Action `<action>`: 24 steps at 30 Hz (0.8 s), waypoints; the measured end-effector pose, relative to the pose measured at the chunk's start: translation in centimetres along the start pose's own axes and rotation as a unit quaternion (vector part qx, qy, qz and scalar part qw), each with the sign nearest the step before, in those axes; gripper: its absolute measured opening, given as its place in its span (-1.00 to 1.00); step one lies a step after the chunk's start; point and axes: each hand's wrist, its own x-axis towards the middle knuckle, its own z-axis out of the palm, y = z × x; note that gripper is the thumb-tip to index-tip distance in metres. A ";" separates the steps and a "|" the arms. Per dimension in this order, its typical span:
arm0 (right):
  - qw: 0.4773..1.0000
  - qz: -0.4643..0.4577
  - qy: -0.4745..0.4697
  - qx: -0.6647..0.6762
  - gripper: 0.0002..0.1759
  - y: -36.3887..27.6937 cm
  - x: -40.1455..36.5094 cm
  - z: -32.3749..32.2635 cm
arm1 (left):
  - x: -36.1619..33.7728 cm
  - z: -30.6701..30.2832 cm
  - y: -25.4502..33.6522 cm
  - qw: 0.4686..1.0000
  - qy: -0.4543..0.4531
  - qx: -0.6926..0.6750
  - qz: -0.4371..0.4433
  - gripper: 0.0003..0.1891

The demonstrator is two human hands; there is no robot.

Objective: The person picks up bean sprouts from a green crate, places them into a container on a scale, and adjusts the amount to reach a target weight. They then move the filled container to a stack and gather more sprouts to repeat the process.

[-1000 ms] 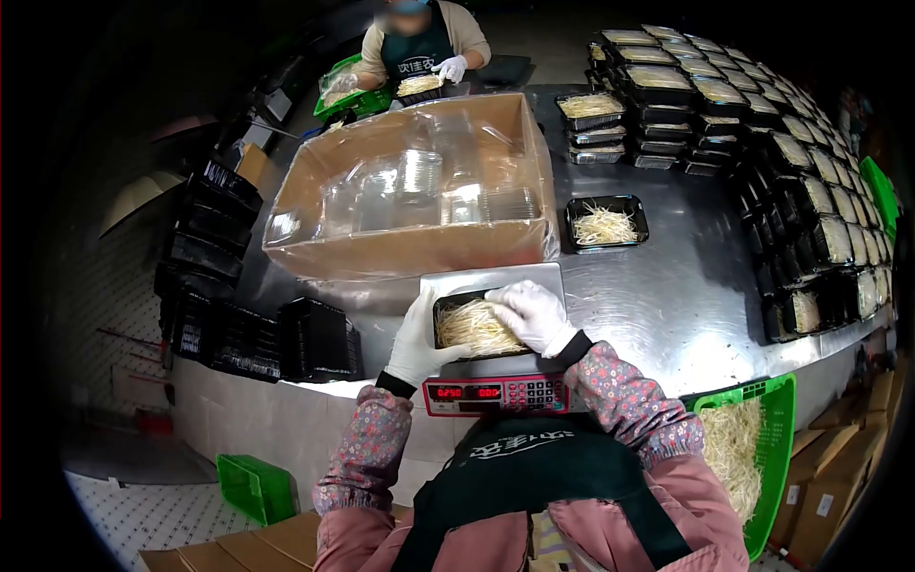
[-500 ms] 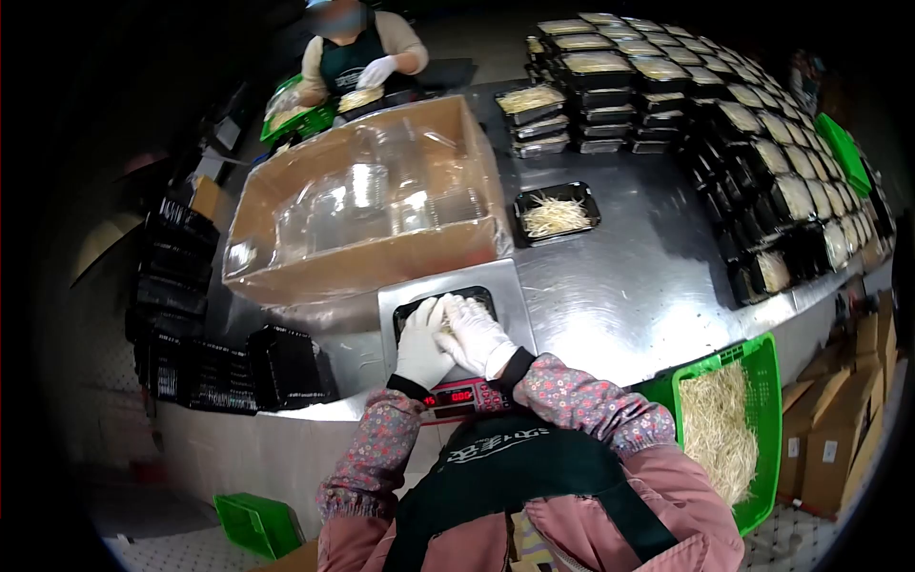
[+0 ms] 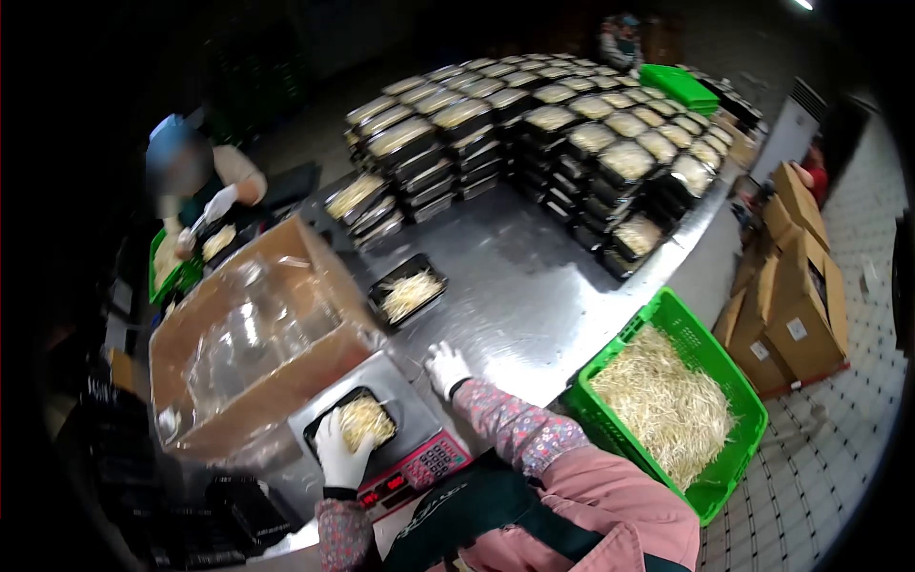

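Note:
My left hand (image 3: 341, 452), in a white glove, rests on the left side of a black tray of sprouts (image 3: 367, 424), which sits on the steel scale (image 3: 419, 410). Its fingers lie spread over the tray's edge and the sprouts. My right hand (image 3: 446, 369), also gloved, is off the tray, at the table beside the scale, fingers apart and holding nothing. Beyond it stands another open black tray of sprouts (image 3: 410, 293). The scale's red panel (image 3: 415, 474) faces me.
A cardboard box (image 3: 257, 334) of clear plastic stands left; black trays (image 3: 243, 510) lie nearer. Wrapped sprout packs (image 3: 553, 119) are stacked at the back. A green crate of sprouts (image 3: 667, 410) is at right. A co-worker (image 3: 205, 186) handles sprouts at upper left.
The view has turned right. My right hand has left the tray on the scale and moved right, its fingers now apart. My left hand remains at the tray, showing more sprouts.

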 end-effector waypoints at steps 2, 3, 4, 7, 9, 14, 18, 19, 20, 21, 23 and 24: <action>1.000 -0.006 -0.007 0.018 -0.62 0.5 -1.1 0.9 | 0.0 -0.2 0.8 1.000 -0.004 -0.001 -0.021 -0.15; 1.000 -0.010 0.001 0.020 -0.61 0.9 -1.8 1.4 | -0.1 -0.2 0.7 1.000 -0.003 -0.005 -0.021 -0.15; 1.000 -0.013 0.010 0.021 -0.60 1.4 -2.4 1.5 | 0.0 0.0 0.5 1.000 -0.004 -0.011 -0.019 -0.15; 0.993 0.045 0.006 0.112 -0.63 1.9 -3.8 -1.5 | -0.3 0.2 1.2 0.999 0.009 -0.024 -0.036 -0.15; 0.959 0.019 0.111 0.261 -0.72 1.4 -3.4 -2.7 | -0.3 1.1 0.2 0.999 0.017 -0.025 -0.030 -0.13; 0.818 -0.206 0.291 0.452 -0.83 -6.0 -4.4 -10.2 | -0.6 -0.1 2.5 0.992 0.058 -0.102 -0.044 -0.11; 0.823 -0.326 0.258 0.387 -0.88 -12.4 -6.1 -12.9 | -1.7 0.0 0.9 0.955 0.249 -0.158 -0.044 -0.19; 0.802 -0.362 0.265 0.395 -0.86 -14.0 -5.1 -11.0 | -1.8 1.0 -1.2 0.947 0.280 -0.155 -0.031 -0.30; 0.801 -0.369 0.242 0.404 -0.80 -15.1 -4.8 -9.9 | -2.1 1.0 -1.4 0.951 0.267 -0.150 -0.048 -0.32; 0.835 -0.373 0.230 0.334 -0.79 -15.9 -4.1 -8.1 | -2.4 0.7 -1.3 0.954 0.254 -0.144 -0.065 -0.34; 0.901 -0.364 0.159 0.177 -0.76 -17.4 -3.6 -6.2 | -2.8 1.0 -1.4 0.963 0.221 -0.124 -0.094 -0.37; 0.902 -0.361 0.160 0.176 -0.76 -17.5 -4.1 -6.3 | -3.0 1.4 -1.8 0.967 0.214 -0.105 -0.087 -0.37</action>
